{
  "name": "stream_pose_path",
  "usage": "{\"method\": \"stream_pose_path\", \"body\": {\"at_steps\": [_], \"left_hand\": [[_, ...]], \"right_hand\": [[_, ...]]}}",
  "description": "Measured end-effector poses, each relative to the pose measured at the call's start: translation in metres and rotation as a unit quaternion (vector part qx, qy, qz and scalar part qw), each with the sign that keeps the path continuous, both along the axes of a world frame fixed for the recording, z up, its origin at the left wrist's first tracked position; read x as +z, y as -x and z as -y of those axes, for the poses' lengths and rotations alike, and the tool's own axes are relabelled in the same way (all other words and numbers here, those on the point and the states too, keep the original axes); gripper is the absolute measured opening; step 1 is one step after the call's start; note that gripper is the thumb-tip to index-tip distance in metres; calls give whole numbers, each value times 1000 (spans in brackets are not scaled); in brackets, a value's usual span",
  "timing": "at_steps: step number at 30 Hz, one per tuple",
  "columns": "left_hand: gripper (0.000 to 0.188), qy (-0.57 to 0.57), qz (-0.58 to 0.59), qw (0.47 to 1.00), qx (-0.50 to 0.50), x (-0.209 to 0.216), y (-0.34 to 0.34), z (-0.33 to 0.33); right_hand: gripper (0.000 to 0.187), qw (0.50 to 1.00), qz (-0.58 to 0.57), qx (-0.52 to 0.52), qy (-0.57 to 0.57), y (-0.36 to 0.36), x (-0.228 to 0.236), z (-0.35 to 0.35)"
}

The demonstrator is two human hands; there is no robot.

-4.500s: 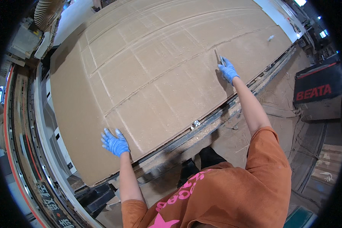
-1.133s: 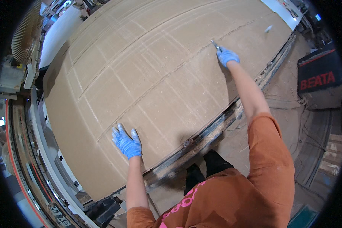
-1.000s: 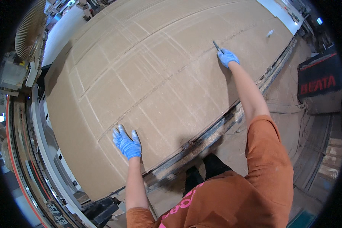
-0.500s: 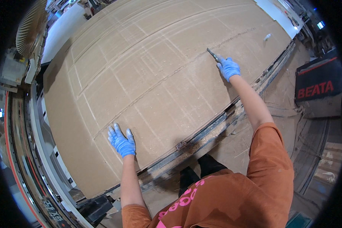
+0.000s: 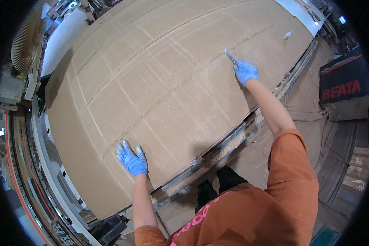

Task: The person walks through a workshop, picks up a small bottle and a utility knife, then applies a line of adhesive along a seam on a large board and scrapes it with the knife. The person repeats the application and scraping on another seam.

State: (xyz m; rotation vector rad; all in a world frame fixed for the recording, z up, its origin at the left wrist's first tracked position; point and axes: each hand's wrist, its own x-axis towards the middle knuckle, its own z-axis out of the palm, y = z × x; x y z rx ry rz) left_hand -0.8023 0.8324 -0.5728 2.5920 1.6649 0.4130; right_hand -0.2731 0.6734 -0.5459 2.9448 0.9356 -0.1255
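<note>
A large brown board fills the surface before me, scored with pale straight lines and one rough, crumbly groove running diagonally. In a blue glove, my left hand lies flat on the board's near left part with its fingers spread, just below the groove. My right hand, gloved too, is closed around a slim, knife-like tool. Its narrow tip points up and left, a little below the groove's line. The tool's exact kind cannot be made out, and the glove hides its rear end.
A small white bottle rests on the board's far right. Along the near edge runs a dusty metal rail. A black box with red lettering stands at the right. Long rails of a machine pass on the left, below a ribbed hose.
My left hand has shifted slightly down in the picture, still flat. The tool in my right hand has turned, and its tip now looks pale and bright instead of dark.
</note>
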Motion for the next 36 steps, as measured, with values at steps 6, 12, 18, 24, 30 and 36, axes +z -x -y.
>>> {"method": "stream_pose_path", "body": {"at_steps": [6, 12, 18, 24, 30, 36], "left_hand": [[66, 5, 8, 1000, -10, 0, -5, 0], [66, 13, 0, 1000, 6, 2, 0, 5], [67, 10, 3, 1000, -10, 2, -1, 3], [67, 13, 4, 1000, -10, 3, -4, 2], [67, 8, 3, 1000, -5, -2, -2, 1], [65, -2, -2, 1000, -16, 3, -13, -2]], "right_hand": [[33, 999, -23, -37, -5, -38, 4, -9], [33, 1000, -20, 14, 11, -11, 7, -9], [31, 998, -4, -56, -11, -55, -3, -11], [32, 998, 1, -59, -19, -57, 2, -3], [35, 1000, 2, -7, 17, -50, -1, 3], [35, 994, -6, -106, 16, -125, -9, 3]]}}
